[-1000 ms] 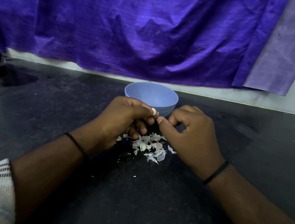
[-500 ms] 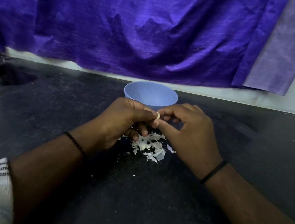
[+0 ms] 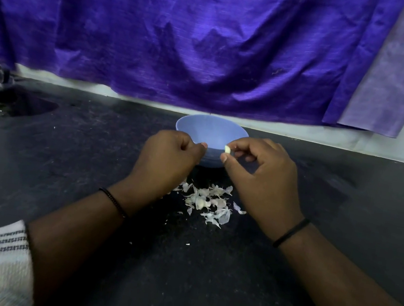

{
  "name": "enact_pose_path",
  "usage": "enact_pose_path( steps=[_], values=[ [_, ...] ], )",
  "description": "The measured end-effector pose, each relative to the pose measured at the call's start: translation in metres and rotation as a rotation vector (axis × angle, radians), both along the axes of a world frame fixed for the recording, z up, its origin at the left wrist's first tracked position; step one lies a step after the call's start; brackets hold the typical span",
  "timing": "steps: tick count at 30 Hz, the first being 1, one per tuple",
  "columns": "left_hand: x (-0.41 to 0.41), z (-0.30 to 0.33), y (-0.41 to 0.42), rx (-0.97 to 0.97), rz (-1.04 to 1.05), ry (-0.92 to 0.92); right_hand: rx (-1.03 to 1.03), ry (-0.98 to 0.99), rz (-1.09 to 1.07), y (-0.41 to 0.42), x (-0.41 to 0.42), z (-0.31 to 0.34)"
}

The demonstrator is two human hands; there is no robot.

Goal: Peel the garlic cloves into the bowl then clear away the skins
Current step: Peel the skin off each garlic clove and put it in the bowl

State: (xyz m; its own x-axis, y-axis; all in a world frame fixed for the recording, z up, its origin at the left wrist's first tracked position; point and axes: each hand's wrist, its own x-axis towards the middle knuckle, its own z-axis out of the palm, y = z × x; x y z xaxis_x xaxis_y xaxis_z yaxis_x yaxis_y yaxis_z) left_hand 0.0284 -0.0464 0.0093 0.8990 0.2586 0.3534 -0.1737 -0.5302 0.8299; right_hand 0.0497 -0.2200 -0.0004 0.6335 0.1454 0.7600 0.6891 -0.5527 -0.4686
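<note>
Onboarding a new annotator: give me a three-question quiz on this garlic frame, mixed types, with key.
1. True or false: the garlic clove is pinched by the left hand.
2. Where do the skins lie? A) in the bowl B) on the counter in front of the bowl C) on the purple cloth
3. Fill in: the clove is held at the bowl's ___ edge.

Key: 1 false, the right hand pinches it; 2 B; 3 right.

Single head-worn view, looking forward and down, close over the dark counter, facing the purple cloth hanging behind.
</note>
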Motion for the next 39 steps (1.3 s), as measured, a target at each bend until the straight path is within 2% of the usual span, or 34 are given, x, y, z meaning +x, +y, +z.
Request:
enact_pose_path(
  steps=[4,10,15,24,29,39],
  values=[
    [0.0,-0.001,-0.001,0.057,0.026,-0.071,0.057,-0.046,-0.05,0.008,0.02,0.006],
    [0.001,-0.002,0.004,0.124,0.148,-0.297,0.104,0.01,-0.098,0.018,0.049,0.02],
    [0.006,-0.005,0.006,0.101,0.126,-0.248,-0.015,0.096,-0.145,0.034,0.069,0.027],
    [0.014,-0.002,0.015,0.061,0.208,-0.209,0.097,0.091,-0.09,0.019,0.061,0.023],
    [0.015,-0.001,0.021,-0.035,0.228,-0.197,-0.056,0.065,-0.038,0.03,0.022,0.014],
    [0.014,0.004,0.025,-0.146,0.228,-0.087,-0.263,0.167,0.084,0.052,-0.013,0.001]
  ],
)
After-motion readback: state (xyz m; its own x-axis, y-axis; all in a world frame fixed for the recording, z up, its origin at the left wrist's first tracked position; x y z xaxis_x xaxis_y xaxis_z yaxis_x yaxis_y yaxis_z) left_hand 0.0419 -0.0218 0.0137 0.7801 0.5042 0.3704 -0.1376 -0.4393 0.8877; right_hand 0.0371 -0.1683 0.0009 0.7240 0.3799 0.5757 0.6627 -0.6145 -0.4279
